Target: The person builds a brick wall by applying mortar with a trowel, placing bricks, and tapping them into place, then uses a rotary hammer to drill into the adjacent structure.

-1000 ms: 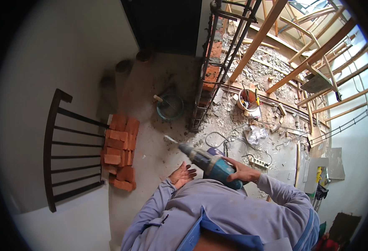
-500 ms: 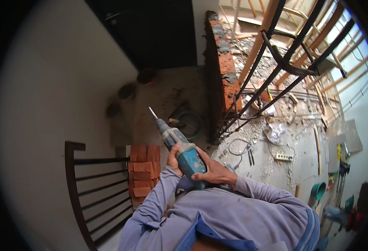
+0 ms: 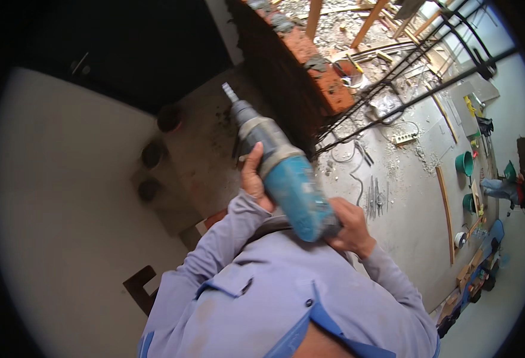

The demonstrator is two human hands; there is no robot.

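Observation:
A teal and grey rotary hammer drill point(image 3: 298, 188) slants across the front of my body, its long bit point(image 3: 230, 92) pointing away and up to the left. My left hand point(image 3: 254, 180) is closed along the left side of its grey and teal housing, the thumb showing on top. At the rear end my right hand point(image 3: 352, 225) is wrapped around the handle, which is mostly hidden by the fingers. The bit touches nothing that I can see. Motion blurs the drill body a little.
A rough brick wall end point(image 3: 322, 71) rises ahead, with a tied rebar cage point(image 3: 426, 92) slanting beside it. On the right floor lie a power strip point(image 3: 404, 138), metal rods point(image 3: 374, 200), a plank point(image 3: 446, 215) and a green bucket point(image 3: 464, 163). Another person point(image 3: 504, 190) is at far right.
My view has turned right and the drill appears nearer and larger. My right hand has shifted from the top of the housing to the rear handle; my left hand still holds the side.

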